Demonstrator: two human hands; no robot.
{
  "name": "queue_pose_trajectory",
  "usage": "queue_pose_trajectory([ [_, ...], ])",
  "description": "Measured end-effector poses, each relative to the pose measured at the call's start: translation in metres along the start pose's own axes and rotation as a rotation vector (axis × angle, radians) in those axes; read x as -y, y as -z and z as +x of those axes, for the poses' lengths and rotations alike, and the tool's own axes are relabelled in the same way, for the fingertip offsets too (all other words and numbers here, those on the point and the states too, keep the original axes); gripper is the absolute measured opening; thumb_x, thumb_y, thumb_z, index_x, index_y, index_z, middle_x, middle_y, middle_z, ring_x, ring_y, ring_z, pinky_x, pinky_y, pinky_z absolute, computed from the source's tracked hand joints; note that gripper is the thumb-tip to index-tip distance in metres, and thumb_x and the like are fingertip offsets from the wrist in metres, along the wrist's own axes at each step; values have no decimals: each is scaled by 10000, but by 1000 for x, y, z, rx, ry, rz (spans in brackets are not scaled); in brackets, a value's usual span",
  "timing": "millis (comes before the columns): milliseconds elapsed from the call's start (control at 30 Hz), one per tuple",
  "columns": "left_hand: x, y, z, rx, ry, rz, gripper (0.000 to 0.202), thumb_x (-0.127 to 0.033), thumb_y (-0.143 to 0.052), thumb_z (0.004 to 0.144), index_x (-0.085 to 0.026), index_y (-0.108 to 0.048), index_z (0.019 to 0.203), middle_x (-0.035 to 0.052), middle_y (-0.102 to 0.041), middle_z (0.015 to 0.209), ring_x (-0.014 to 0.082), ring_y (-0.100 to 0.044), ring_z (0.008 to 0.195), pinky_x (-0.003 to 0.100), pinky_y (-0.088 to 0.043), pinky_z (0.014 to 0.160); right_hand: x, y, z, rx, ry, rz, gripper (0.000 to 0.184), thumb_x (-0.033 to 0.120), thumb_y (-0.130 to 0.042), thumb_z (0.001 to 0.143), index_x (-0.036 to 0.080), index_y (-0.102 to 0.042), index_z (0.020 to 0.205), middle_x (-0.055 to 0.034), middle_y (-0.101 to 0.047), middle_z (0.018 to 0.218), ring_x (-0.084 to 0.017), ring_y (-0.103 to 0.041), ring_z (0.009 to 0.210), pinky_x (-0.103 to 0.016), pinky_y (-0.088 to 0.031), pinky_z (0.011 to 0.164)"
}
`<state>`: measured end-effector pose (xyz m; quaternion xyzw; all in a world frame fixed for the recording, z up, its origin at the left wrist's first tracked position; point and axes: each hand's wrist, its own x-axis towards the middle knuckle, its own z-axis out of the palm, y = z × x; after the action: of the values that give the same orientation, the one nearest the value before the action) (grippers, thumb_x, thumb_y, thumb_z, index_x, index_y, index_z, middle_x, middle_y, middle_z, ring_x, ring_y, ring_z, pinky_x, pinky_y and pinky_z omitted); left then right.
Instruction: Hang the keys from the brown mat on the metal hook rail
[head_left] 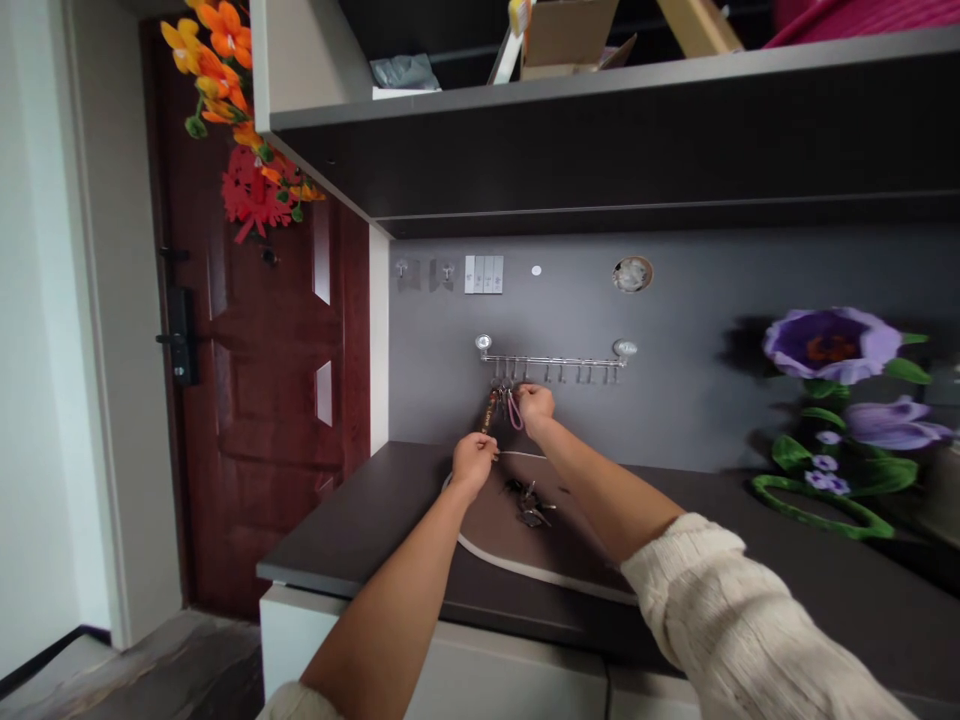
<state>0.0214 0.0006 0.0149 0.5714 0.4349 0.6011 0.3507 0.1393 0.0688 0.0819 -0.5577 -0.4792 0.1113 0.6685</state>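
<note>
A chrome hook rail [555,358] is fixed to the grey wall above a dark counter. My right hand [535,405] is raised to the rail's left end, fingers pinched on a pink key loop [514,411] hanging from a hook. My left hand [475,461] is closed just below, gripping the lower end of a brown key fob [490,410] that hangs beside the loop. A bunch of keys [529,503] lies on a brown mat [510,545] on the counter under both hands.
A dark red door [255,400] with a black lock stands at the left, orange and red decorations above it. Purple artificial flowers [840,400] lie on the counter at right. A dark shelf [600,130] overhangs, holding boxes. Light switches [484,273] sit above the rail.
</note>
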Motion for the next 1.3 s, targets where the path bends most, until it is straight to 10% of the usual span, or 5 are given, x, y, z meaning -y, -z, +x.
queue_pose_trajectory([
  [567,-5,9,-14,209,-6,31,90,-207,-612,639,-137,-602,694,5,-588,601,82,-499,543,221,-395,596,14,63,-54,219,-130,398,188,181,-450,725,132,-569,861,-72,-653,783,-115,-602,657,-219,-459,577],
  [933,7,11,-15,448,-284,341,187,-127,-549,670,-169,-652,821,39,-655,829,143,-562,762,267,-410,782,-26,94,-94,358,-164,269,188,194,-469,739,136,-554,896,-37,-633,698,-105,-569,595,-245,-449,586],
  [1300,7,9,-13,546,-454,624,191,-173,-536,711,-189,-672,845,38,-669,889,162,-571,847,258,-389,822,-34,90,-101,455,95,-150,199,115,-464,733,142,-598,878,-27,-623,660,-119,-586,664,-275,-434,742],
])
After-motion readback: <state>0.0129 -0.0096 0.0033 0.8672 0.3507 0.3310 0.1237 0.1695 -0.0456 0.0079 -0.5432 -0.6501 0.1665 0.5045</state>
